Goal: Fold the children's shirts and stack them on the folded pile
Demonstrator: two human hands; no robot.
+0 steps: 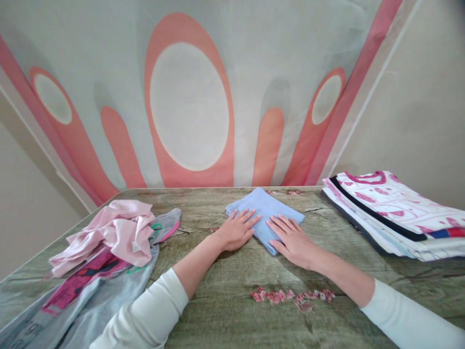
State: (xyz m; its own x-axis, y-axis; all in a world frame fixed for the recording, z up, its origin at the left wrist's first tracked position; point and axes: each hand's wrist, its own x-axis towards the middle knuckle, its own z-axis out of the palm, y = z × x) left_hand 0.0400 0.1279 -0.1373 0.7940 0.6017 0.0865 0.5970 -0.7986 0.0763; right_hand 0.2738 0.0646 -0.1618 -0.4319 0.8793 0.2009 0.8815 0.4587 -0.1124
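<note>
A light blue folded cloth lies on the wood-patterned table, near its far middle. My left hand lies flat with fingers spread, its fingertips resting on the cloth's near left edge. My right hand is also flat and open, pressing on the cloth's near right corner. Neither hand grips anything. Both arms wear white sleeves.
A crumpled pink garment lies on a grey garment with a pink print at the left. A stack of folded white and pink clothes sits at the right. A wall hanging with pink ovals rises behind the table.
</note>
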